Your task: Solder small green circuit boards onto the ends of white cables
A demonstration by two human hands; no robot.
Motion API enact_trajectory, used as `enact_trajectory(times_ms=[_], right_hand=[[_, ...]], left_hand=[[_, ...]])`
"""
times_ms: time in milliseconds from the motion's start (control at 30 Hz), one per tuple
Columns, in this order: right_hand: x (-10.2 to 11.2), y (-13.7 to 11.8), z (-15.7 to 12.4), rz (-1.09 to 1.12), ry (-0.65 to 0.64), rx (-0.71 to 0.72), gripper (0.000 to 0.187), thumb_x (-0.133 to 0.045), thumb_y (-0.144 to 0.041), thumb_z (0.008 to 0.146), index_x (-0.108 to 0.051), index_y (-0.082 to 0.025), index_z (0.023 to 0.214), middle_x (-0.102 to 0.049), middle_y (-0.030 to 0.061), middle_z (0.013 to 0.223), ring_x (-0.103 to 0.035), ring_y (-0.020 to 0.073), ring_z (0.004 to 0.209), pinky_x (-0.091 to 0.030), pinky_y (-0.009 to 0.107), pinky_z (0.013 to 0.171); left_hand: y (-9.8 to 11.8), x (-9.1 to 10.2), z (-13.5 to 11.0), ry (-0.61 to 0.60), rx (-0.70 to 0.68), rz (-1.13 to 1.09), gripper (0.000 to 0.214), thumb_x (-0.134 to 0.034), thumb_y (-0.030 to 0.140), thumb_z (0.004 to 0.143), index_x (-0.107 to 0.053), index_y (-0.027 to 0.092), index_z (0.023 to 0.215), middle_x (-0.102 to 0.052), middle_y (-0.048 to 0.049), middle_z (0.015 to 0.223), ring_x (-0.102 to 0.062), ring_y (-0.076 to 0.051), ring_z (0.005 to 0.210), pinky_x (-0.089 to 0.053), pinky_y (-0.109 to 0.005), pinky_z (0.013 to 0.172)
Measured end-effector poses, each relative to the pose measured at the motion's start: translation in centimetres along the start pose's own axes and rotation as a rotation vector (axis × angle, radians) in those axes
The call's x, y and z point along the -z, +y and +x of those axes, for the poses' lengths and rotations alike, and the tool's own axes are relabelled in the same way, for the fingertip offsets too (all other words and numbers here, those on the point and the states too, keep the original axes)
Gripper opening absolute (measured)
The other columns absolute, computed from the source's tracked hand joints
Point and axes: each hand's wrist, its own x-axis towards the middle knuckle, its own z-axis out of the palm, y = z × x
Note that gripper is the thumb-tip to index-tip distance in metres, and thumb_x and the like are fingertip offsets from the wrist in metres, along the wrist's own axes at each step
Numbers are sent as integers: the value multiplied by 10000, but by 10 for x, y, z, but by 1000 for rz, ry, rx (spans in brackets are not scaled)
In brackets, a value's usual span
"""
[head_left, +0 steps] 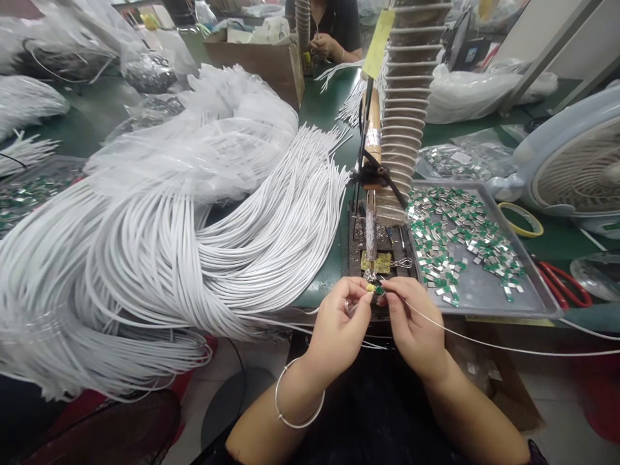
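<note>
Both my hands meet at the table's front edge, right under the tip of an upright soldering iron [371, 226]. My left hand [341, 320] is closed in a pinch at a small green circuit board [379, 290], with a bit of yellow [371, 287] at the fingertips that I cannot make out. In my right hand [419, 323], thumb and fingers pinch a thin white cable [484, 343], its end close to the board. The cable trails away to the right. Fingers partly hide the board and the cable's end.
A large bundle of white cables [159, 252] covers the left side. To the right lies a grey tray [484, 298] of small green-and-silver boards, with red-handled pliers [564, 284], a yellow tape roll [520, 219] and a fan [581, 155]. A ribbed hose [407, 110] hangs behind the iron. Another person sits opposite.
</note>
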Motion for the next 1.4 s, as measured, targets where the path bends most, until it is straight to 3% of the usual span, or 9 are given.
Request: enact_trajectory(times_ms=[167, 267, 467, 600, 733, 1400], right_hand=[[-1, 3, -1, -39, -6, 8, 142, -502, -83, 834, -585, -187, 885, -564, 28, 765, -571, 133, 693, -509, 280, 605], [-1, 5, -2, -77, 52, 85, 194, -511, -64, 826, -597, -199, 937, -570, 36, 786, -578, 141, 711, -517, 296, 620], [-3, 4, -1, -49, 27, 162, 284, -454, -63, 839, -569, -179, 1072, -634, 90, 912, -624, 187, 861, -552, 351, 720], [-4, 4, -4, -37, 34, 103, 296, -430, -82, 844, -546, -176, 1099, -646, 91, 927, -636, 185, 852, -560, 352, 716], [-3, 3, -4, 15, 68, 45, 236, -448, -69, 835, -565, -183, 1006, -652, 77, 878, -642, 167, 818, -562, 336, 705], [-6, -1, 9, 45, 108, 130, 218, -479, -64, 826, -597, -181, 967, -678, 88, 913, -659, 188, 886, -569, 355, 750]], left_hand=[[1, 4, -2, 16, -42, 103, 109, -517, 212, 841, -556, 170, 747, -608, -69, 906, -577, -154, 828, -454, -270, 760], [2, 6, -1, 1, -68, 125, 103, -532, 218, 835, -582, 173, 757, -619, -61, 860, -583, -163, 823, -461, -273, 763], [7, 6, 1, -67, -18, 102, 87, -541, 194, 813, -547, 176, 729, -619, -58, 859, -590, -152, 802, -475, -263, 722], [11, 4, 2, -47, 48, 69, 121, -535, 181, 793, -493, 177, 679, -595, -61, 895, -594, -145, 800, -479, -249, 676], [12, 3, 5, -16, 52, 78, 94, -532, 174, 785, -499, 175, 697, -588, -58, 910, -588, -142, 805, -469, -241, 661], [21, 1, 11, 42, -9, 147, 64, -525, 160, 787, -502, 176, 730, -596, -46, 895, -590, -121, 766, -473, -215, 629]])
